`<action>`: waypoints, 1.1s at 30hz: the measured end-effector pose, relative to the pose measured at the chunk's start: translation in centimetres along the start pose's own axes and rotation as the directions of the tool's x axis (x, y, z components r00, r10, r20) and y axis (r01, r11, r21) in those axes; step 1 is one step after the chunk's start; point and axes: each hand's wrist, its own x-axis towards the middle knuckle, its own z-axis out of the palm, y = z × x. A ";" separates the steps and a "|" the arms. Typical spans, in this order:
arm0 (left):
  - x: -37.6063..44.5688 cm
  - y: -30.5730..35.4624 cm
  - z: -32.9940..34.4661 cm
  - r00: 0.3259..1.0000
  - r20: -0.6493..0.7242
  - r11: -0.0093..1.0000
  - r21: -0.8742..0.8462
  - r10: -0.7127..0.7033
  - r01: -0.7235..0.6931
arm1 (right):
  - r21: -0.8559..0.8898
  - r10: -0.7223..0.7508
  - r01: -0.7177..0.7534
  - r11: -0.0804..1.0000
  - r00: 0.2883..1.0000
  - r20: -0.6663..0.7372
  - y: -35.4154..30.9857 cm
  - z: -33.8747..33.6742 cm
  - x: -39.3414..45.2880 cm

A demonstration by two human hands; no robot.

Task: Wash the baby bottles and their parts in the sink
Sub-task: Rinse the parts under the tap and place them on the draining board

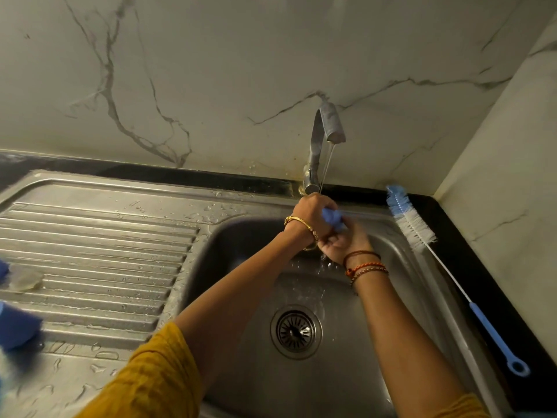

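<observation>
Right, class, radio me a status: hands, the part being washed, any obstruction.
Left hand and right hand both grip a blue part under the running tap. Bottle brush idle on the sink's right rim. Nothing in the way.

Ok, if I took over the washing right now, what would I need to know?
Left hand and right hand both grip a small blue bottle part under the running steel tap, over the steel sink basin.
The long blue-and-white bottle brush lies on the sink's right edge.
A clear round piece and a blurred dark blue part rest on the ribbed drainboard.
Still to do: finish rinsing this part. I cannot tell whether the others are washed.
</observation>
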 end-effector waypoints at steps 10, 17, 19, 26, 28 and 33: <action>-1.6 -2.1 -1.4 0.988 -0.079 0.990 -0.056 -0.135 0.131 | -0.393 0.051 -0.004 0.919 0.993 0.108 0.9 1.8 -0.8; -2.3 -2.2 -1.9 0.919 0.068 0.786 -0.497 -0.387 0.368 | -0.619 -0.384 0.471 0.628 0.880 0.279 0.8 1.7 -1.5; -2.5 -2.2 -1.6 0.935 0.038 0.798 -0.509 -0.353 0.322 | -0.640 -0.452 0.548 0.539 0.829 0.330 0.9 1.4 -1.6; -2.6 -1.9 -0.6 0.915 -0.014 0.752 -0.576 -0.403 0.322 | -0.663 -0.493 0.567 0.489 0.806 0.327 0.8 1.5 -1.5; -2.5 -1.8 -0.8 0.900 0.025 0.729 -0.577 -0.436 0.369 | -0.700 -0.443 0.529 0.480 0.835 0.327 0.8 1.6 -1.6; -3.0 -1.7 -1.6 0.832 0.188 0.616 -0.592 -0.521 0.520 | -0.828 -0.456 0.411 0.382 0.863 0.218 1.0 1.6 -2.2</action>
